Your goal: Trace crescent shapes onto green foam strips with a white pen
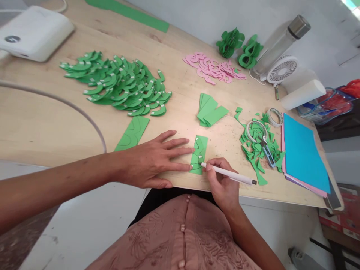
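Observation:
A small green paper strip (201,148) with drawn curves and little white pieces on it lies near the table's front edge. My left hand (153,159) rests flat, fingers spread, its fingertips touching the strip's left side. In my right hand (223,183) is a white pen (230,174), its tip at the curves on the strip. Left of my left hand lies another green strip (133,131) with curves drawn on it. Several plain green strips (212,112) are stacked just beyond the marked one.
A large heap of green cut curves (120,84) and a pink heap (212,68) lie farther back. Green scraps (254,150) hold a tape roll (256,131) and a blue cutter (268,153). Blue sheets (303,150), a fan (282,70), a bottle (281,45) and a cable (70,107) surround them.

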